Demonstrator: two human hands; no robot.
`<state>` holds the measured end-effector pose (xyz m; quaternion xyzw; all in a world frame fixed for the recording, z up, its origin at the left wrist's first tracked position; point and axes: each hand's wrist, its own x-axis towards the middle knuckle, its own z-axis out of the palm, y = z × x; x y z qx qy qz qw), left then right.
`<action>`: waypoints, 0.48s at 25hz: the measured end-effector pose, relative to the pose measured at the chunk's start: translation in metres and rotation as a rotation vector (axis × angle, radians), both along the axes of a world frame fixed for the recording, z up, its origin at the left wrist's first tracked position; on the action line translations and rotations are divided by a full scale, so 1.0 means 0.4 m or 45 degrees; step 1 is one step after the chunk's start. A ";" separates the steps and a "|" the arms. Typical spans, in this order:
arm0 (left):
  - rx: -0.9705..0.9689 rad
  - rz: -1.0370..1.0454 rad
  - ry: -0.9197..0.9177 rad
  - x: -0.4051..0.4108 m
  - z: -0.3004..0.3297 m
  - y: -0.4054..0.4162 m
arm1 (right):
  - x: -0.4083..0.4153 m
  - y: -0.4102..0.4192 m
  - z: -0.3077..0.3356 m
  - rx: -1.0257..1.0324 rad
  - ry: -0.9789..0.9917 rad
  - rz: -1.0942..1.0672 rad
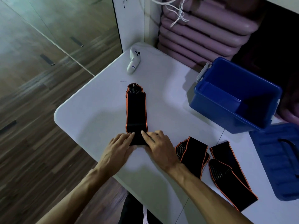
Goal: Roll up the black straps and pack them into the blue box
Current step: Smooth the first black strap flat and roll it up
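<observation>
A black strap with orange edging (pixel 136 109) lies stretched out on the white table (pixel 90 110), pointing away from me. Its near end is curled into a small roll under my fingers. My left hand (pixel 119 147) presses the left side of that roll and my right hand (pixel 157 145) presses the right side. Two more black straps lie flat to the right, one (pixel 194 156) beside my right wrist and another (pixel 229 177) further right. The open blue box (pixel 233 96) stands at the table's far right, with nothing visible inside.
The box's blue lid (pixel 281 159) lies at the right edge. A white controller (pixel 134 62) rests near the far corner, with a tiny pin (pixel 123 81) in front of it. Stacked purple mats (pixel 202 34) stand behind the table. Wood floor lies to the left.
</observation>
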<state>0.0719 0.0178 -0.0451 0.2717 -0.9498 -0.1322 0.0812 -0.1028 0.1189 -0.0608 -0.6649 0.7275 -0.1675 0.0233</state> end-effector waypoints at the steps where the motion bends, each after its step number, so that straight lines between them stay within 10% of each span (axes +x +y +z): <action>1: 0.070 0.005 0.041 -0.003 0.008 -0.009 | -0.008 -0.009 0.006 -0.015 -0.019 0.013; 9: 0.592 0.394 0.339 -0.048 0.036 -0.048 | -0.027 -0.065 0.052 0.111 -0.684 -0.116; 12: 0.379 0.485 0.258 -0.059 0.054 -0.078 | -0.027 -0.073 0.055 0.107 -0.692 -0.102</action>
